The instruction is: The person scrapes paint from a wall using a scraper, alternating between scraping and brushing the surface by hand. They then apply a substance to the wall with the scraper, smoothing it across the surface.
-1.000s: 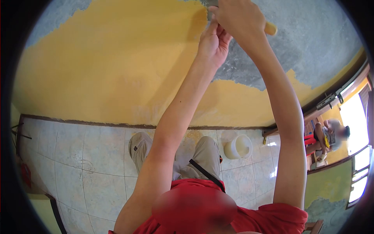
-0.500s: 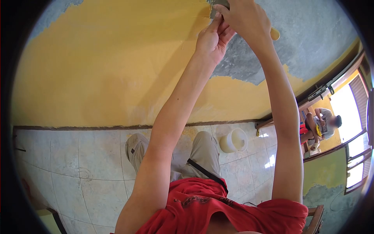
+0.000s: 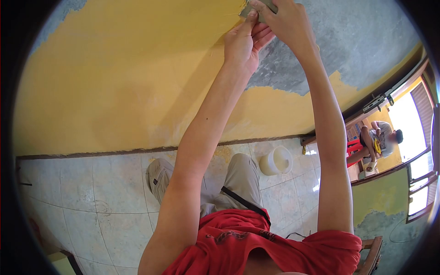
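Both my hands are raised against the wall at the top of the view. My right hand (image 3: pixel 291 23) is closed around a flat grey scraper (image 3: pixel 251 12), with the thumb along its blade. Yellow scrapings cling to the blade's left edge. My left hand (image 3: pixel 247 43) holds the same blade from below, its thumb pressed on it and the other fingers curled behind. Yellow paint (image 3: pixel 137 82) covers the wall on the left, and a bare grey patch (image 3: pixel 293 68) with a ragged edge lies below and right of my hands.
A white bucket (image 3: pixel 276 161) stands on the tiled floor (image 3: pixel 123 192) near my knee. Yellow crumbs lie along the wall's foot. At the right, beyond a doorway, another person (image 3: pixel 385 137) sits on a red chair (image 3: pixel 354 146). A wooden frame (image 3: pixel 372 256) is at lower right.
Both hands and the scraper have shifted slightly left. The scraper's blade shows more, and its yellow handle end is now hidden behind my right wrist.
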Action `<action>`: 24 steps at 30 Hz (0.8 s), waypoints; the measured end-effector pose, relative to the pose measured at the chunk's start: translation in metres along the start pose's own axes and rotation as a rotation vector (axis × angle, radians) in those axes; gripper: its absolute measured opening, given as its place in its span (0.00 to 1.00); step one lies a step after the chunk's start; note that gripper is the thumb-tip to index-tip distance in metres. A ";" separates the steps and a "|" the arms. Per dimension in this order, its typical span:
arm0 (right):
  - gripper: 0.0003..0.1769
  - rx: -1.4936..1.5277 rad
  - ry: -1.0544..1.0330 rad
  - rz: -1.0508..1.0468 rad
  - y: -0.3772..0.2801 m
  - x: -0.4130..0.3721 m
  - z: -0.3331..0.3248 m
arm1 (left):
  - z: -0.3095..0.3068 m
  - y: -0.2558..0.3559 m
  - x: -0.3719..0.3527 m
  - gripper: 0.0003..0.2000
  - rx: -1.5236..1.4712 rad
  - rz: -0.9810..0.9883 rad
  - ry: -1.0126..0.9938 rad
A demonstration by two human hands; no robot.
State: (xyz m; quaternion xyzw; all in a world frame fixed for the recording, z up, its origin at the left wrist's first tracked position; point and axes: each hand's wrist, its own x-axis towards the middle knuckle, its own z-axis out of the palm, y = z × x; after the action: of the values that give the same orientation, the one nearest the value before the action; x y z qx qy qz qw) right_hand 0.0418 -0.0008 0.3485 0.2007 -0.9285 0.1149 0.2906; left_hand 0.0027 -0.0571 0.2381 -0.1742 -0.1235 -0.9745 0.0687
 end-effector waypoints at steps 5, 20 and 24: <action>0.24 -0.131 0.118 -0.038 -0.002 -0.004 0.007 | 0.001 -0.004 0.000 0.13 -0.023 0.026 0.004; 0.28 -0.213 0.095 -0.032 -0.012 0.001 -0.004 | 0.011 -0.007 -0.004 0.10 -0.145 -0.040 0.004; 0.27 -0.013 0.084 -0.068 -0.006 0.003 0.002 | 0.016 -0.009 -0.008 0.15 0.051 0.097 0.142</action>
State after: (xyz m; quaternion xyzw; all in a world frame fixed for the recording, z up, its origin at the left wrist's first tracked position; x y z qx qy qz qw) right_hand 0.0408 -0.0076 0.3494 0.2251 -0.9088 0.1073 0.3346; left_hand 0.0135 -0.0434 0.2482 -0.1087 -0.1344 -0.9765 0.1290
